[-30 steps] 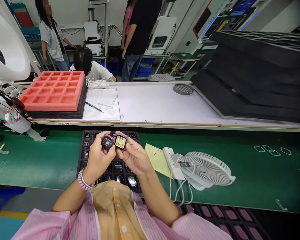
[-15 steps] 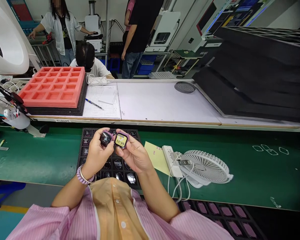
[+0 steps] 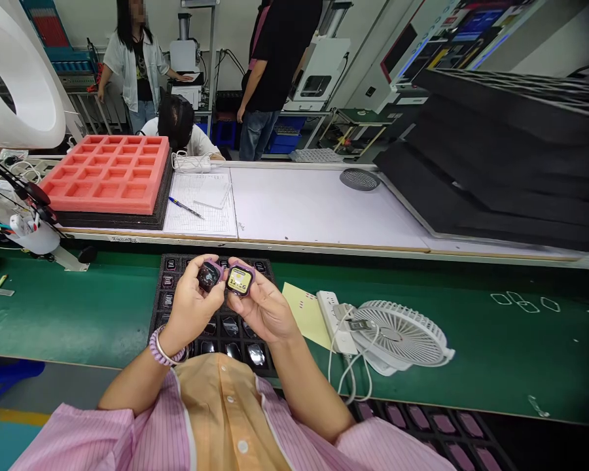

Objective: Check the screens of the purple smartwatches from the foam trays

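My left hand [image 3: 192,306] is closed around a small purple watch body with a dark screen [image 3: 209,276]. Beside it, my right hand [image 3: 261,307] grips a second purple watch body with a lit yellow screen [image 3: 239,279]. The two watches are held side by side, nearly touching, above a black tray [image 3: 169,296] whose pockets hold several more watch bodies. The tray rests on the green belt [image 3: 78,314] right in front of me.
A yellow note [image 3: 307,314], a white power strip [image 3: 334,317] and a white fan [image 3: 402,333] lie right of the tray. Behind are a red foam tray [image 3: 108,173], a paper form with a pen [image 3: 185,208] and stacked black trays [image 3: 510,144]. Several people are beyond the bench.
Both hands keep holding the two watches together; they shifted only slightly. The person in the white coat at the back moved to the right.
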